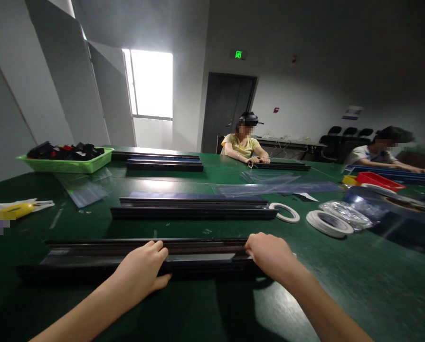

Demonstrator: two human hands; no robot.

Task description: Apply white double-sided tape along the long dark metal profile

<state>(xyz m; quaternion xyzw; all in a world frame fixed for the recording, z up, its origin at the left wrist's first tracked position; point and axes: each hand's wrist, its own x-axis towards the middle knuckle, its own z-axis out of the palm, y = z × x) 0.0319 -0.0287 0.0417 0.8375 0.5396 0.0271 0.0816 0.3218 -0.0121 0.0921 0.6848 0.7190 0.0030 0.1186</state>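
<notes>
A long black channel-shaped profile lies across the green table directly in front of me. My left hand grips it near its middle, fingers bent over into the channel and thumb against the front wall. At the right end, my right hand is closed on the same profile with its fingers curled inside; its thumb is hidden. A pale translucent strip lies along the channel's inside, running beneath my left fingers. Just beyond is a second black profile, parallel to the first and touched by neither hand.
White tape rolls and a wrapped clear bundle lie to the right. Clear plastic sheets are spread farther back. A green basket holds black parts. A yellow-handled tool lies left. Two people sit across the table.
</notes>
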